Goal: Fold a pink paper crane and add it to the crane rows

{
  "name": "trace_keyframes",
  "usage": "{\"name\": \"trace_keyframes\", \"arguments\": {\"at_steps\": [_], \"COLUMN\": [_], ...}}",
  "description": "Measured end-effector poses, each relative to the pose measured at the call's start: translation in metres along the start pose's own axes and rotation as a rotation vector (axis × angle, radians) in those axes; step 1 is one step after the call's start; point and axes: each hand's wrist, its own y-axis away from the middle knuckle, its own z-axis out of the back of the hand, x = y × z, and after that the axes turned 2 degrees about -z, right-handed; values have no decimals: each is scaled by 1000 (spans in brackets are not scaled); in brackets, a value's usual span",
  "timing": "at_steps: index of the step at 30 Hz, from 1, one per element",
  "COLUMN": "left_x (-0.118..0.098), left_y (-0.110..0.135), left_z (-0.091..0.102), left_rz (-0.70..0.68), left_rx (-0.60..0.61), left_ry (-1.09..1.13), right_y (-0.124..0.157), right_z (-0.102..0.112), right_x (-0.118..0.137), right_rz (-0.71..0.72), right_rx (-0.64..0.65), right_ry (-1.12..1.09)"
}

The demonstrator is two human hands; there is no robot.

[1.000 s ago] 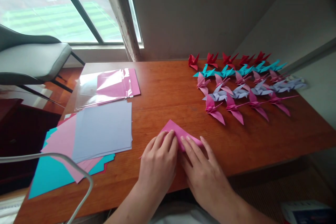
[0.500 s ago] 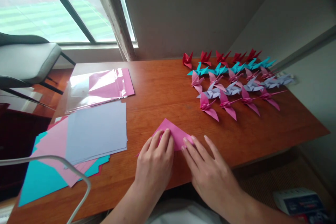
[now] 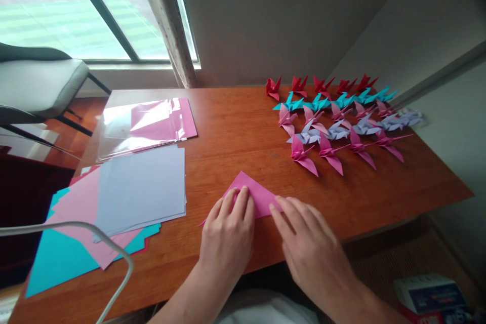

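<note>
On the wooden table (image 3: pixel 228 121), folded pink paper (image 3: pixel 261 199) lies before you, your left hand (image 3: pixel 228 228) pressing with bent, ungripping fingers, your right hand (image 3: pixel 313 243) touching its right corner; whether pinching, one cannot tell.

The left fingers (image 3: pixel 240 206) hide part of the pink paper (image 3: pixel 261 196), and the box (image 3: pixel 423 282) (its print (image 3: pixel 436 294) too blurred to read) is cut off below.

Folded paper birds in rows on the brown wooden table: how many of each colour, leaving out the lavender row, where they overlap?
Red folded paper birds: 5
Turquoise folded paper birds: 5
Light pink folded paper birds: 5
Deep pink folded paper birds: 4
Total: 19
</note>
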Motion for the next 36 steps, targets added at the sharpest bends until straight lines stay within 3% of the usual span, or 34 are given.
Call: {"name": "trace_keyframes", "arguments": {"at_steps": [2, 8, 22, 32, 36], "left_x": [-2, -5, 36, 55, 49], "left_y": [0, 0, 17, 50, 62], "left_z": [1, -2, 12, 19, 22], "left_rz": [13, 50, -78, -77, -64], "left_rx": [1, 5, 142, 80, 39], "left_ry": [17, 45, 129, -68, -77], "right_y": [-7, -5, -1, 0, 0], "right_z": [-10, -28, -25, -24, -23], "right_x": [11, 20, 10, 10, 12], "right_rz": [83, 84, 118, 109, 105], "right_rx": [-43, -102, -8, 18, 17], "right_ry": [-83, -119, -139, -158, -154]}}
